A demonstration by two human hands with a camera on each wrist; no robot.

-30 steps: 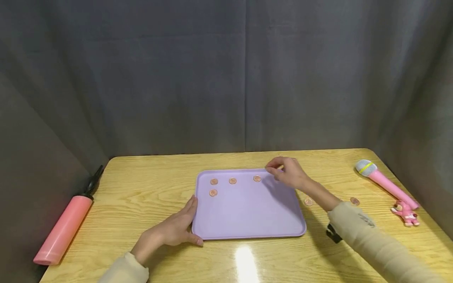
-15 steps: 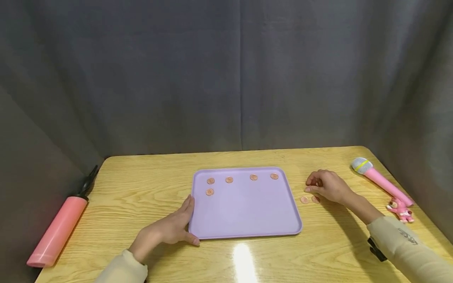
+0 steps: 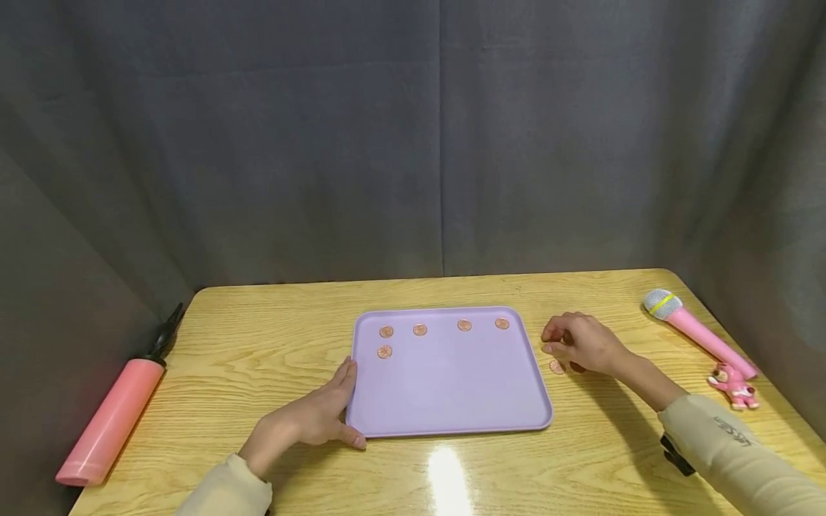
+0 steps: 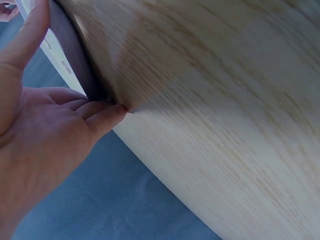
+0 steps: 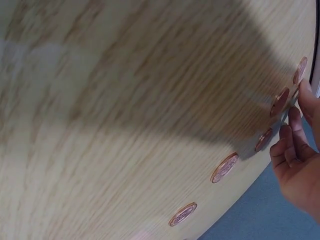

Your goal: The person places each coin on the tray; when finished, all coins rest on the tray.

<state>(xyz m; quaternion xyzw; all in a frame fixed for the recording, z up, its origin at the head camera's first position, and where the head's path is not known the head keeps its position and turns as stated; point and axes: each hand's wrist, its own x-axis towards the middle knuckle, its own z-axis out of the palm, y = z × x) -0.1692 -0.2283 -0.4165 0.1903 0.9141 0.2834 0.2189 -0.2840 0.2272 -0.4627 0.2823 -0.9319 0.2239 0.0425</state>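
Note:
My left hand [image 3: 316,410] rests along the left side of a lilac tray [image 3: 454,390], fingers at the rim and thumb at the near corner. In the left wrist view its fingers [image 4: 107,120] lie straight against the tray's edge [image 4: 75,50]. Several copper coins [image 3: 464,325] lie in the tray, most in a row along its back. Right of the tray, my right hand [image 3: 584,342] is low over a loose coin [image 3: 556,367], fingers bent toward the thumb. The right wrist view shows its fingertips among several coins [image 5: 224,167]; I cannot tell whether it pinches one.
A pink toy microphone [image 3: 706,338] and a small pink bear figure [image 3: 734,387] lie at the right edge of the wooden table [image 3: 271,322]. A pink hand pump [image 3: 116,419] lies at the left edge. Grey curtains [image 3: 310,143] hang behind and at both sides.
My right hand has gone from the tray's back right corner to the coins on the table, then slightly left. A fourth coin shows in the tray's back row. My left hand stays at the tray.

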